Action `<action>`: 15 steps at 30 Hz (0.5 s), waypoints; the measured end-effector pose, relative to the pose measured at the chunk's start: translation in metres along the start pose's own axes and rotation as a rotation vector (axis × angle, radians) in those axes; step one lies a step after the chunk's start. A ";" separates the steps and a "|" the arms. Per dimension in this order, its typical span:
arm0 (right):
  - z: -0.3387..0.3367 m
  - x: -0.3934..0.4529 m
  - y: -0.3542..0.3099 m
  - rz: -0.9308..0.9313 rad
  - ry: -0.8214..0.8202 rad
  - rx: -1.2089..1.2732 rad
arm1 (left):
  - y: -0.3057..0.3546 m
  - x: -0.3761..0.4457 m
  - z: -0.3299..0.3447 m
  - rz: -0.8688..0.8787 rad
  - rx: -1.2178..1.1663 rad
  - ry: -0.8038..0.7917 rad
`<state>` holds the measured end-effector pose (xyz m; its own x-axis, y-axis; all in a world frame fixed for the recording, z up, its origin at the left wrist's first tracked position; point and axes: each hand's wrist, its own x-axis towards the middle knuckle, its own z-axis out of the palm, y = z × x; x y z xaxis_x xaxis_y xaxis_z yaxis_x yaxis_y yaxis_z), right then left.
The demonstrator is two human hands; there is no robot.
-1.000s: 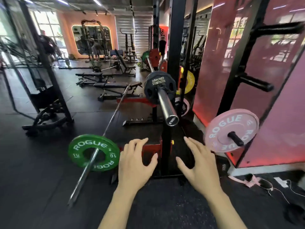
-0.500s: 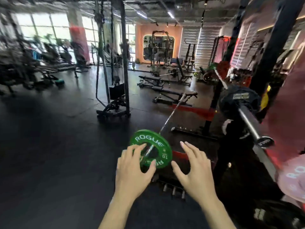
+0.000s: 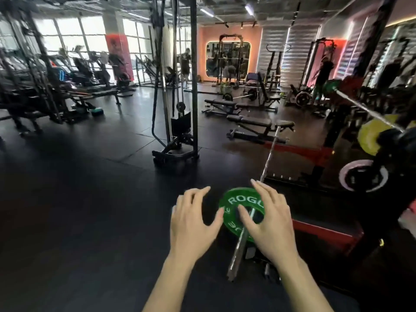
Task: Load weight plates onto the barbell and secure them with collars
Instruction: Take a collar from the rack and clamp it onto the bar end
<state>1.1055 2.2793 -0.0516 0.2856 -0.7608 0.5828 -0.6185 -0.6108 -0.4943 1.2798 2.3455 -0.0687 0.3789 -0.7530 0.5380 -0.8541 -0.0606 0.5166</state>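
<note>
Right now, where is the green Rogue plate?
In the head view it sits low and right of centre: the green plate is threaded on the barbell, between the left hand and the right hand.

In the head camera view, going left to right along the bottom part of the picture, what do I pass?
Left hand with spread fingers → round green Rogue weight plate on the steel barbell sleeve → right hand in front of the plate's right side → red steel rack base.

Floor: we see a dark rubber gym floor (image 3: pixel 78 210).
On it: benches (image 3: pixel 254 127), a cable machine's base (image 3: pixel 175 154), a red rack foot (image 3: pixel 324 230).
</note>
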 end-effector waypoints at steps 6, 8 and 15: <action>0.061 0.070 0.018 0.049 0.042 -0.082 | -0.059 0.084 0.041 0.052 -0.062 -0.034; 0.087 0.101 0.029 0.068 0.058 -0.092 | -0.083 0.119 0.061 0.067 -0.054 -0.036; 0.195 0.247 0.049 0.066 0.050 -0.076 | -0.155 0.275 0.107 0.059 -0.027 -0.024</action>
<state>1.2883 2.0191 -0.0575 0.2068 -0.7859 0.5828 -0.6891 -0.5398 -0.4834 1.4786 2.0777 -0.0716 0.3191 -0.7701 0.5523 -0.8648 0.0019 0.5022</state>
